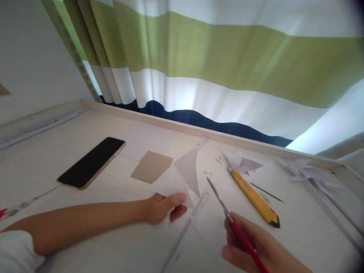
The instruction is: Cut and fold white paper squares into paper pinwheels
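My left hand (163,208) rests on the table, thumb and fingers pinched on a sheet of white paper (170,185) whose folded triangular flap (189,170) stands up. My right hand (250,244) is closed round a red-handled tool (240,235) with a thin metal blade (216,193) that points up and left toward the paper flap. A white plastic stick (187,227) lies on the table between the two hands.
A yellow utility knife (253,197) lies right of the blade, beside paper scraps (241,163). A black phone (92,162) and a brown card piece (152,167) lie to the left. A paper pinwheel (309,174) sits far right. A striped curtain (227,60) hangs behind.
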Demonstrator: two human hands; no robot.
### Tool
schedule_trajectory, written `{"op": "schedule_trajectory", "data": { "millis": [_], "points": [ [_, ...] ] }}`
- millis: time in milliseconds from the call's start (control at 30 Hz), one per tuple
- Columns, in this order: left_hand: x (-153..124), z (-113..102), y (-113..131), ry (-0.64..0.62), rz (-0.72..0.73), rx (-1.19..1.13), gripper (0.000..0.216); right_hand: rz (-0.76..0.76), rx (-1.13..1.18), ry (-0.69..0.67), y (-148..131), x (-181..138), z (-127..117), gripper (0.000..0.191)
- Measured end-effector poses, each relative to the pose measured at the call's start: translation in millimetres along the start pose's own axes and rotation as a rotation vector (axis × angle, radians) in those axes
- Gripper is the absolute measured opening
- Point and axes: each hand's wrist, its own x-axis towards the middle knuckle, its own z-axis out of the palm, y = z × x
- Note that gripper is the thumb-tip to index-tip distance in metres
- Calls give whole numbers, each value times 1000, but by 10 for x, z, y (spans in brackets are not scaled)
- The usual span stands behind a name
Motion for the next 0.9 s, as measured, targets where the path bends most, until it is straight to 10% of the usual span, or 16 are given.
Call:
{"op": "schedule_trajectory", "data": {
  "millis": [267,467,767,900],
  "points": [
    [62,-98,218,-519,144,198,31,-174,304,250,41,131,-148,37],
    [77,-91,246,-555,42,174,33,-66,422,105,-36,89,-11,30],
    [86,-32,261,-578,-122,-6,60,-98,641,484,-39,43,58,26],
    [30,162,248,-426,-301,-75,44,-122,714,453,-26,2,114,26]
  ]
}}
